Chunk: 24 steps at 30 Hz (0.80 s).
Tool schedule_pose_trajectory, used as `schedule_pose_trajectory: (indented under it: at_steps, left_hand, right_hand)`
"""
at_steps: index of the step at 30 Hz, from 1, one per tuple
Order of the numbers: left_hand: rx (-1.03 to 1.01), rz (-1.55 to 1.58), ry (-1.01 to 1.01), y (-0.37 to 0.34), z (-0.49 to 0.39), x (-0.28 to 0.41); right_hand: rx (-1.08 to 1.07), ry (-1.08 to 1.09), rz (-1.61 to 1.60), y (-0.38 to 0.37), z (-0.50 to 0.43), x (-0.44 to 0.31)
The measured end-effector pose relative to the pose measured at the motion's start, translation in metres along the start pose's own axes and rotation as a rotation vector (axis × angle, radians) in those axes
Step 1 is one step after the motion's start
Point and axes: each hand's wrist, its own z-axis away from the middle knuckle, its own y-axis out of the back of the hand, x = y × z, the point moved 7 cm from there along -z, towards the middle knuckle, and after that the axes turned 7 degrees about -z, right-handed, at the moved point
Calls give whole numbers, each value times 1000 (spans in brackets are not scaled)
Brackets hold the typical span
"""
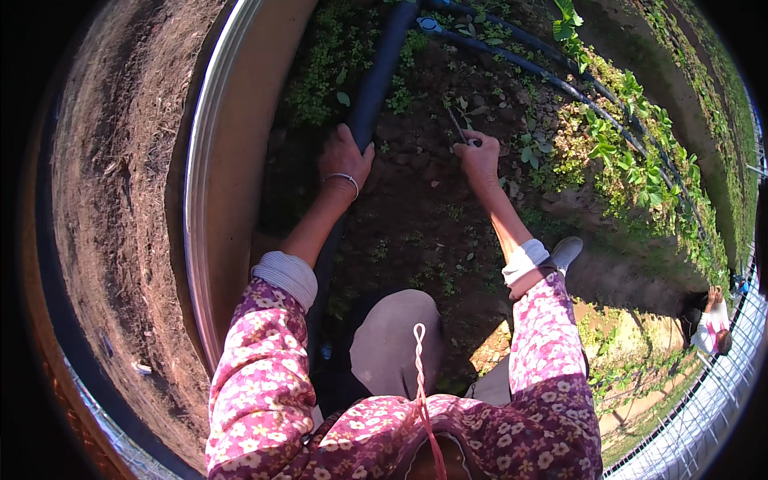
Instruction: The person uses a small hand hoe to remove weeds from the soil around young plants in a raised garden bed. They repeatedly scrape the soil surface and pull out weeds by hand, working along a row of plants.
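Note:
My left hand (347, 159) grips a thick dark pipe (379, 78) that runs lengthwise over the soil beside a low wall. To the right, my right hand (480, 155) is closed around a thin, dark, rod-like tool (456, 125), whose far end points at small weeds (465, 111) in the brown soil. The tool's handle is mostly hidden in my fingers, so its kind cannot be told. Low green weeds (312, 90) grow on both sides of the pipe. Bare soil (414, 192) with scattered seedlings lies between my hands.
Thin drip hoses (564, 87) curve along a row of leafy plants (648, 162) at the right. A blue-and-white fitting (429, 24) sits on one hose. The low wall (240, 120) borders my left side. Another person (714, 330) crouches by the mesh fence (729, 375) at the far right.

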Motion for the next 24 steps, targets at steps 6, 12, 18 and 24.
schedule_pose_trajectory:
  at_steps: [6, 12, 18, 24]
  left_hand:
    - [65, 6, -19, 2, 1, 0]
    - [-28, 96, 38, -5, -1, -4]
    - [7, 70, 20, -6, 0, -3]
    - [60, 54, -1, -4, -1, -3]
  right_hand:
    - [-14, 302, 194, -25, -23, -24]
    - [-73, 523, 437, 50, 53, -26]
    - [-80, 199, 406, 93, 66, -24]
    - [-21, 201, 363, -1, -5, -35]
